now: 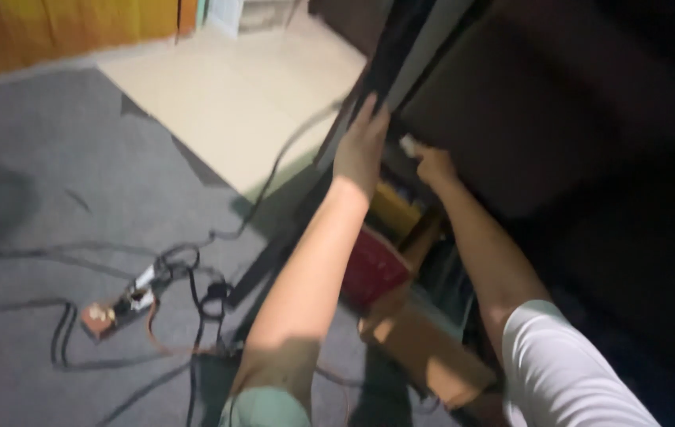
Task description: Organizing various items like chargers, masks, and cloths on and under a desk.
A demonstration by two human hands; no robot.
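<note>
The left hand lies flat against the edge of a tall dark panel, fingers wrapped round its rim; the right hand, just beside it, pinches a small pale object against the dark board behind. The panel looks liable to slip or tip if the left grip loosens. Below the hands, tangled cables and a small power strip on the grey carpet could catch a foot. Beyond lies pale tiled floor.

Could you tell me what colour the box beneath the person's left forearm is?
The box is red, seen in the head view.
</note>
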